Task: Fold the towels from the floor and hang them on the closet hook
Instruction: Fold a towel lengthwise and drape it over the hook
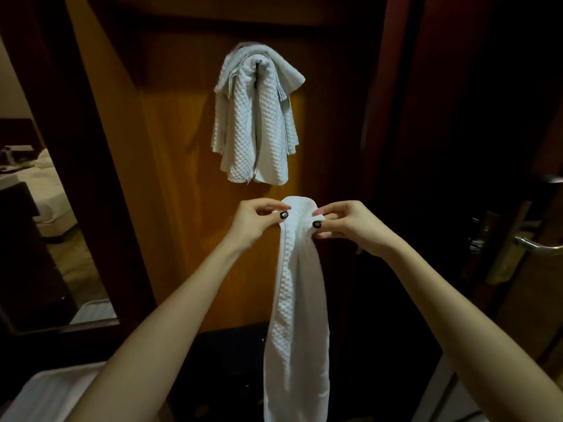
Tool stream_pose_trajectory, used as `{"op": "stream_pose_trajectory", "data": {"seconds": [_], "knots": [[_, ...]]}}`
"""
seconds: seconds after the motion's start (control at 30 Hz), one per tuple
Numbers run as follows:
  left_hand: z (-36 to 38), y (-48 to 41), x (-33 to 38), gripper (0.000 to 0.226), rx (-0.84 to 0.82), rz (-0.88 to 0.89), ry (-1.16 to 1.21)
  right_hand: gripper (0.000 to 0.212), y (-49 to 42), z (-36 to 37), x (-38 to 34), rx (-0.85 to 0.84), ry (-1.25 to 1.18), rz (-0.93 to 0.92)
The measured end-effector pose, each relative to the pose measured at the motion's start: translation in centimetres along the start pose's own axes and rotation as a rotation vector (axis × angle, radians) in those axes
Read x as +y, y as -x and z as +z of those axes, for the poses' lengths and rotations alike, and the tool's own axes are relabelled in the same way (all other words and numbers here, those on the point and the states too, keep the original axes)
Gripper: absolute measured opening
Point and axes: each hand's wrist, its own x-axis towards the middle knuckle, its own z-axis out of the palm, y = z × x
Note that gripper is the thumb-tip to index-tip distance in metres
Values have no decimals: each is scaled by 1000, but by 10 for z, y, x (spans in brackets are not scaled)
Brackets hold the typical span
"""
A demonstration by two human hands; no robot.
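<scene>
Folded towel [297,315] (unlabelled) between both hands

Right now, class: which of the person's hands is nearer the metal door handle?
The right hand. It pinches the held towel on the side toward the door handle; the left hand grips the towel's far side.

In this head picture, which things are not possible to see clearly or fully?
- Hook: head view, covered by the hanging towels; only a dark bit shows, its shape unclear.
- How many towels hang there: layers overlap, cannot count.
- Held towel: its lower end is cut off by the bottom edge.
- Floor and any towels left there: dark and out of frame.
- Fingertips of left hand and right hand: partly behind the cloth.
</scene>
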Motion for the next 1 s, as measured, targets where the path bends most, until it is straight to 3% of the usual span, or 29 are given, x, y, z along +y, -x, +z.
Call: {"op": "stream_pose_trajectory", "data": {"seconds": [0.07,0.2,0.43,0.63,0.77,1.0], "knots": [[3,-2,7,17,10,28,50,26,2,5,-7,-48,7,-52],[1,-4,14,17,-3,51,124,14,1,18,-15,98,207,-259],[-15,-5,21,22,-68,44,328,13,-4,42,-26,230,310,-572],[-29,-6,22,17,-65,88,244,17,-3,55,-29,267,354,-649],[-29,-3,22,12,-59,86,325,19,-4,59,-35,279,408,-671],[-22,1,23,28,-135,130,241,13,-10,59,-40,285,497,-643]]}}
